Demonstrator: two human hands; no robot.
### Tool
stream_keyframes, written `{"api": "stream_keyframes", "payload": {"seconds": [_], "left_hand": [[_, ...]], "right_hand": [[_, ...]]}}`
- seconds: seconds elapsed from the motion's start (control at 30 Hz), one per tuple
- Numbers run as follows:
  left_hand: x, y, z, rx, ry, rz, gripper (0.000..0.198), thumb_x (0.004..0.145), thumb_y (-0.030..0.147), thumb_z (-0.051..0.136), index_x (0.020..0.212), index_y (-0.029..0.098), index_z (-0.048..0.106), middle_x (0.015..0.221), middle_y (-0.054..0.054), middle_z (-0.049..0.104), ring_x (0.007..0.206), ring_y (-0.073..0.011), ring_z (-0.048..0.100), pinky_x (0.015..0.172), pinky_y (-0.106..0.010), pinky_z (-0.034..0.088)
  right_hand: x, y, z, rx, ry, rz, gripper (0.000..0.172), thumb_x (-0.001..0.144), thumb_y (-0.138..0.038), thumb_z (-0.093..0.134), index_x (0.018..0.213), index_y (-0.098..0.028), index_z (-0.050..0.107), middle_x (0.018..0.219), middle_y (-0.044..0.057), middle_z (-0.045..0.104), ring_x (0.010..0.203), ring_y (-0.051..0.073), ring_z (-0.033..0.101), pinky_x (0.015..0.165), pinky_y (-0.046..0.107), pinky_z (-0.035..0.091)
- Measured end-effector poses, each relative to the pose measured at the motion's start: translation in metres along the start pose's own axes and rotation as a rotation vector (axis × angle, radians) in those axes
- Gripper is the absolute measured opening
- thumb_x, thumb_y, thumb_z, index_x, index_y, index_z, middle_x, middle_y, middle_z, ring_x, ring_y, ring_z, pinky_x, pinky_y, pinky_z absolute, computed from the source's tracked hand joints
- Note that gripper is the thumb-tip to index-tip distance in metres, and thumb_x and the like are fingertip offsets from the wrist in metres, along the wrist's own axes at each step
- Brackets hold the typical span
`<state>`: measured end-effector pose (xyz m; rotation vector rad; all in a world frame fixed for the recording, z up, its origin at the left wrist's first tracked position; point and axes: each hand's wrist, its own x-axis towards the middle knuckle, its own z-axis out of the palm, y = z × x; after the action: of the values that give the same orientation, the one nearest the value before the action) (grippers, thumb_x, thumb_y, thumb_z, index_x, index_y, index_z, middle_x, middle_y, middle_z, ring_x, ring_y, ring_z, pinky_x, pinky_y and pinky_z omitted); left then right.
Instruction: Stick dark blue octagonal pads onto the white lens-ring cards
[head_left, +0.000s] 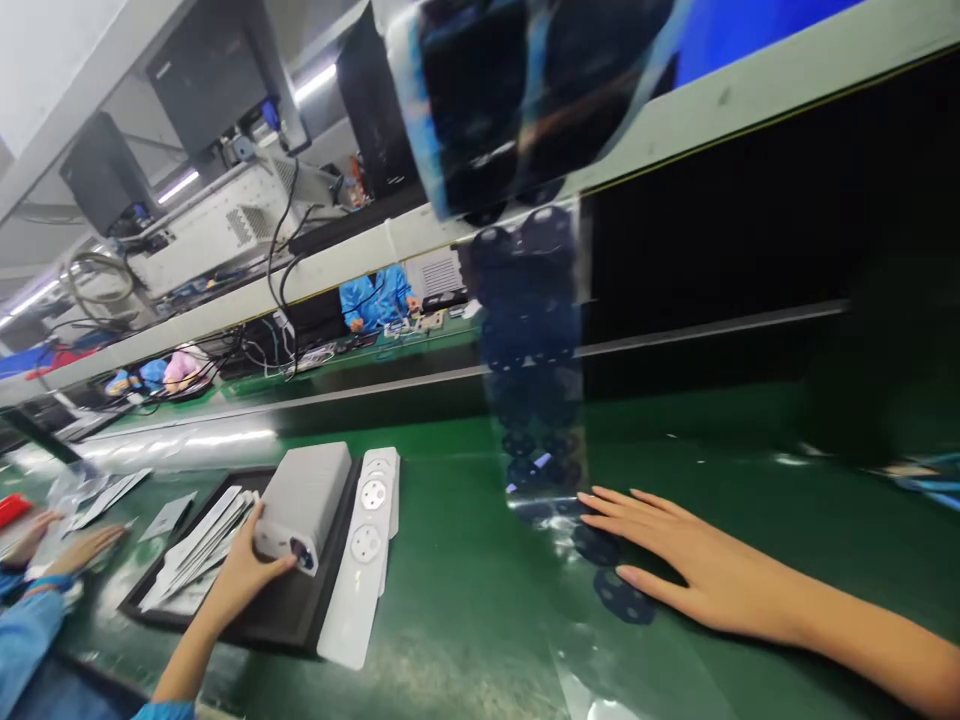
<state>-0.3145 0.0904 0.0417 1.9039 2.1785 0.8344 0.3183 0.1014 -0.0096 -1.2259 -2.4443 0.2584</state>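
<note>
My left hand (pixel 244 578) grips the near end of a light grey box-shaped device (pixel 311 480), with a dark round lens-like spot on its front. The device sits over a black tray (pixel 289 615). Inside that tray, to the left, lies a pile of white strips (pixel 202 545). Long white plates with round socket-like faces (pixel 367 545) rest along the tray's right side. My right hand (pixel 697 565) is spread, palm down and holding nothing. Its fingertips are at a clear film strip (pixel 532 380) bearing dark round pieces (pixel 624 595), which runs down from above onto the table.
A blurred roll-like bundle (pixel 525 100) is above the film, by the shelf edge (pixel 765 110). At far left, a co-worker's hands (pixel 86 550) are among plastic bags and flat pieces. Another person in blue (pixel 375 298) sits across the green table (pixel 465 600). Cables (pixel 281 250) hang from the shelf.
</note>
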Motion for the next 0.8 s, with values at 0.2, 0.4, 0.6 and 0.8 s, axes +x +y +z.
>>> {"api": "stream_keyframes", "payload": {"seconds": [0.2,0.4,0.6,0.8], "left_hand": [[0.004,-0.007,0.006,0.007,0.088,0.013,0.115,0.060,0.064,0.062,0.153,0.007,0.027,0.154,-0.024,0.037,0.145,-0.0425,0.038,0.119,-0.055,0.034],[-0.031,0.066,0.007,0.358,0.439,0.293,0.066,0.082,0.036,0.057,0.144,0.014,0.049,0.163,-0.022,0.022,0.154,-0.0501,0.004,0.117,-0.076,0.006],[-0.079,0.233,0.076,-0.054,0.013,1.054,0.045,0.098,0.017,0.055,0.143,0.024,0.050,0.138,-0.011,0.060,0.143,-0.0279,0.045,0.117,-0.046,0.039],[-0.084,0.300,0.178,-0.412,-0.287,0.923,0.055,0.094,0.031,0.069,0.143,0.021,0.049,0.138,-0.013,0.062,0.128,-0.0295,0.060,0.109,-0.049,0.048]], "right_hand": [[0.000,-0.006,-0.013,0.090,-0.064,0.091,0.075,0.093,-0.061,0.062,0.156,-0.024,0.046,0.158,0.010,0.045,0.148,0.039,0.037,0.124,0.064,0.025],[0.003,-0.012,-0.013,0.020,0.045,-0.078,0.066,0.096,-0.053,0.064,0.151,-0.018,0.053,0.139,0.016,0.063,0.132,0.037,0.055,0.116,0.061,0.038],[0.011,-0.021,-0.016,-0.162,0.091,-0.272,0.045,0.104,-0.042,0.057,0.135,-0.010,0.063,0.110,0.017,0.069,0.106,0.030,0.062,0.103,0.052,0.047],[0.006,-0.020,-0.011,-0.263,0.176,-0.349,0.037,0.111,-0.037,0.041,0.116,-0.016,0.071,0.089,0.008,0.068,0.088,0.021,0.063,0.108,0.047,0.043]]}}
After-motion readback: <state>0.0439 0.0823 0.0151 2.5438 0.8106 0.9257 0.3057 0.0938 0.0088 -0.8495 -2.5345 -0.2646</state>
